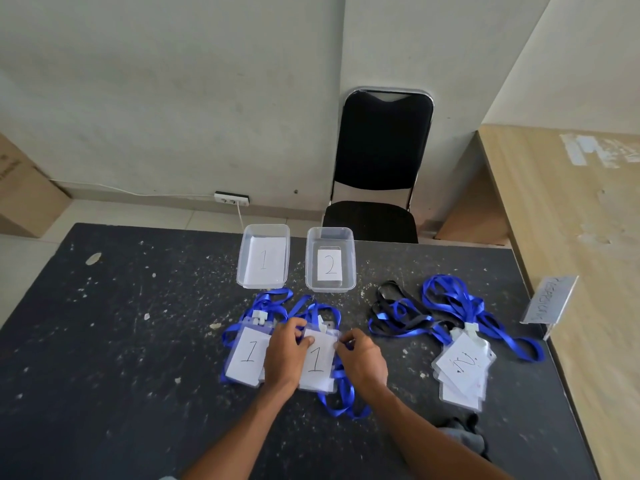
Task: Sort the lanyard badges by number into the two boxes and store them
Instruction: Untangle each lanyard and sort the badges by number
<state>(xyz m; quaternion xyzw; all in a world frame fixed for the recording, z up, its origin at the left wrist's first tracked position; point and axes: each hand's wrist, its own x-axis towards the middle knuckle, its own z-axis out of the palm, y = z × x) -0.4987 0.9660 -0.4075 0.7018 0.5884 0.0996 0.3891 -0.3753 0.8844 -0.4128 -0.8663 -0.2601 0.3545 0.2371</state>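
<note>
Between the 2 hands, just in front of the boxes, lies a badge marked 1 [317, 362]: the left hand [287, 355] pinches its top-left corner, the right hand [363, 362] its right edge. Its blue ribbon lanyard [341, 393] loops among its neighbour's, so a lift may drag the other 1 badge [247, 355] along. Sleeves look like clear, slick plastic over paper. Box 1 [264, 233] and box 2 [330, 233] are thin, translucent, round-cornered tubs that could skid on the speckled table [138, 341].

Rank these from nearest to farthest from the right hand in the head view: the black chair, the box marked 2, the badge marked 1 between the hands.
1. Badge marked 1: held by the right hand.
2. Box marked 2: ahead, toward the table's far edge.
3. Black chair: beyond the table.
</note>
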